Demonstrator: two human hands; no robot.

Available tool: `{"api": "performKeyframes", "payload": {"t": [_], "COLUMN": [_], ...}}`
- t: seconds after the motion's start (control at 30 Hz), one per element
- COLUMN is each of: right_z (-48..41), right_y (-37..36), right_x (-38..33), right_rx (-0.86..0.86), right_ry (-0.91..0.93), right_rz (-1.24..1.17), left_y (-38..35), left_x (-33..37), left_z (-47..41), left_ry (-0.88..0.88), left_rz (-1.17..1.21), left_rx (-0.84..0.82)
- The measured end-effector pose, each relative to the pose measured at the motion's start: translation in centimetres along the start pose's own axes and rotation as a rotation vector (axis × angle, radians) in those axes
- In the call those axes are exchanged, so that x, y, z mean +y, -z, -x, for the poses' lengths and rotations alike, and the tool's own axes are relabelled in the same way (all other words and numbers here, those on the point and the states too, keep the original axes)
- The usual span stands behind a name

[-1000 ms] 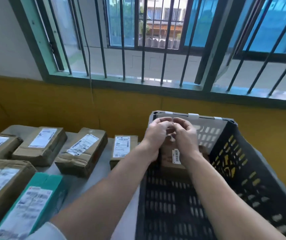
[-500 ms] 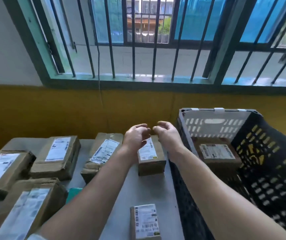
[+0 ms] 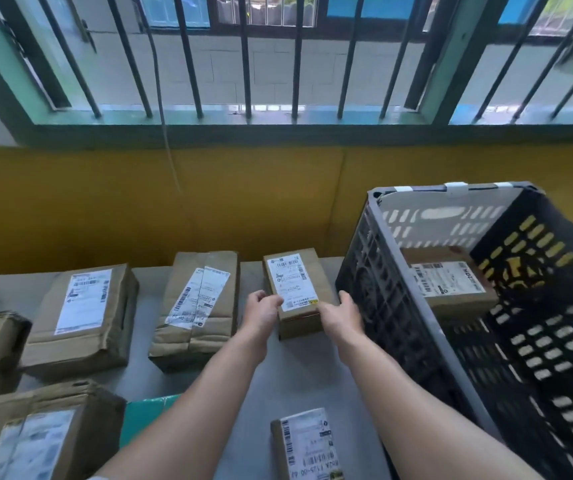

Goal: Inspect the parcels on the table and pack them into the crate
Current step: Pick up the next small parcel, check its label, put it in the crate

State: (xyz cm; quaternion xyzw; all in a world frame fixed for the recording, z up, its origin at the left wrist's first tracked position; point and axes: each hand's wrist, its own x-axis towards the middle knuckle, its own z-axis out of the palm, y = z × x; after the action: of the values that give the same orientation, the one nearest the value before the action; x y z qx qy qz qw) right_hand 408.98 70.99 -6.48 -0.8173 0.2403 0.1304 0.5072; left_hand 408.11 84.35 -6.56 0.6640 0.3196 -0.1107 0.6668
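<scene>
A small brown parcel with a white label lies on the grey table, just left of the dark slotted crate. My left hand touches its near left corner, and my right hand is at its near right side, fingers around the edges. Whether the parcel is lifted I cannot tell. Inside the crate one brown parcel rests against the far wall.
Several more brown labelled parcels lie to the left, among them a long one and a wide one. A small parcel sits near the front edge beside a teal box. A yellow wall and barred window stand behind.
Both hands left the parcel in the crate, swung left over the table and came down onto the small parcel beside the crate.
</scene>
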Motion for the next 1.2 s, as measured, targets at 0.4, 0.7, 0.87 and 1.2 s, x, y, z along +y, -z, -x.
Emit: {"api": "performKeyframes", "payload": {"t": [0.4,0.7,0.87,1.2], "right_z": [-1.3,1.9,4.6,8.0], "right_y": [-1.3,-1.0,-0.8,2.2], "right_x": [1.1,0.3,0.0,-1.6], "right_rx": [0.003,0.119,0.087,-0.332], "right_ry": [-0.036,0.036,0.099,0.297], "right_rz": [-0.091,-0.352,-0.475,-0.515], "left_y": [0.0,2.2,3.1,4.4], "left_x": [-2.2,-1.8,-1.6,0.1], "left_z": [-1.5,0.5,2.4,7.8], "left_ry": [-0.024,-0.160,-0.204,-0.270], "left_rz": [-0.031,0.186,0.304,0.502], "left_rx": [-0.044,-0.044,-0.091,-0.215]}}
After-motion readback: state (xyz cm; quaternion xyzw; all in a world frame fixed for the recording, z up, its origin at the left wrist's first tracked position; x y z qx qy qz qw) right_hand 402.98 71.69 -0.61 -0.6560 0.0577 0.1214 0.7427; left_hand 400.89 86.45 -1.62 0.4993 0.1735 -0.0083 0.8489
